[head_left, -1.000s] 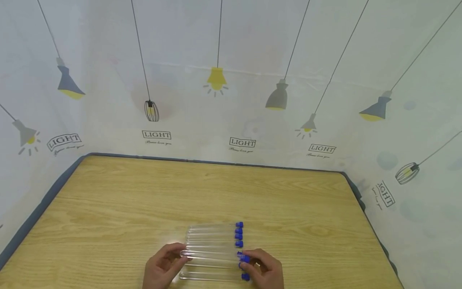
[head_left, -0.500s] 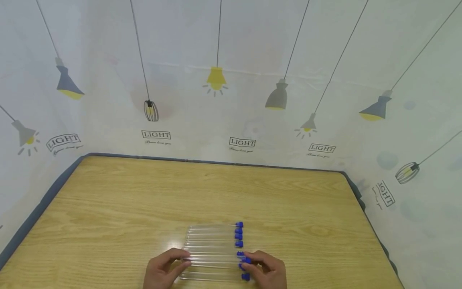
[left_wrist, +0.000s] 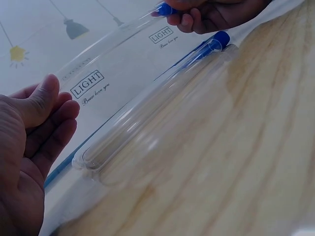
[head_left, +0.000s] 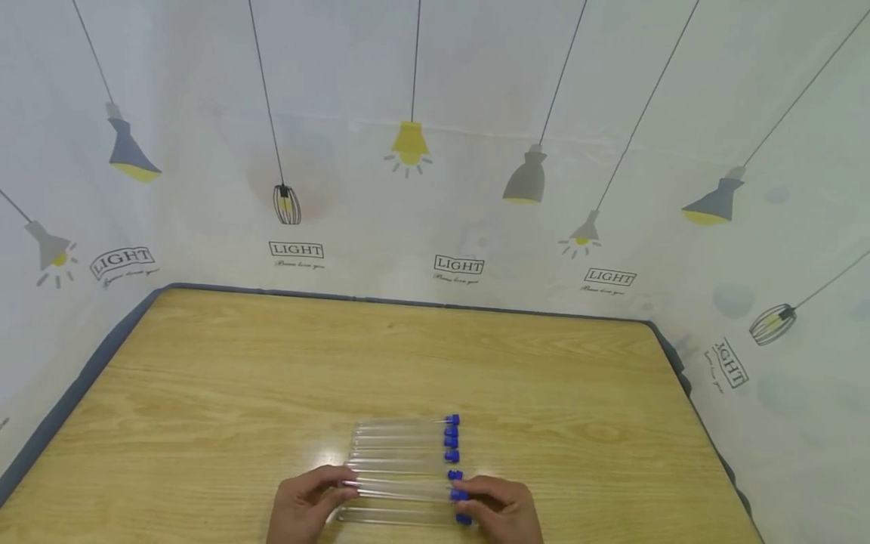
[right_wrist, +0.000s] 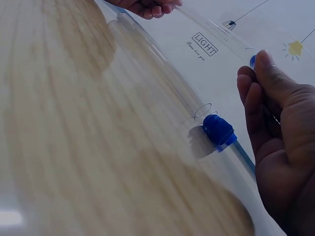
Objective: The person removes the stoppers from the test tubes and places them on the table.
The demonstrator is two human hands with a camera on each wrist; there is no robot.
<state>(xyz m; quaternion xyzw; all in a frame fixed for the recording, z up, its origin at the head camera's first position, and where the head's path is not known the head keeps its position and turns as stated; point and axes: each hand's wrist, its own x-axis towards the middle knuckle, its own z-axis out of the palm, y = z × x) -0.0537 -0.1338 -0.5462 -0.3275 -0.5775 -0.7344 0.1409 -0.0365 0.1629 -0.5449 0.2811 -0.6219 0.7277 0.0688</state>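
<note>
My left hand (head_left: 309,505) pinches the rounded end of a clear test tube (head_left: 404,489) between thumb and fingers. At its other end, my right hand (head_left: 499,512) pinches the blue cap (right_wrist: 253,61). Both wrist views show this tube raised above the table, stretched between the two hands. Several like tubes (head_left: 397,440) lie side by side just beyond it, their blue caps (head_left: 451,442) all to the right. Another capped tube (head_left: 401,517) lies on the near side, its cap partly covered by my right fingers. In the left wrist view, that lying tube (left_wrist: 147,113) shows below the held one.
The tubes lie on a wood-grain table (head_left: 224,378) with a dark blue edge (head_left: 272,292). Behind and around it hangs a pale curtain (head_left: 353,189) printed with lamps and "LIGHT" lettering. Light glares off the tabletop near my left hand.
Both hands have brought the held tube slightly nearer to me, over the gap before the nearest tube. The lying tubes stay in place; the head view has shifted a little.
</note>
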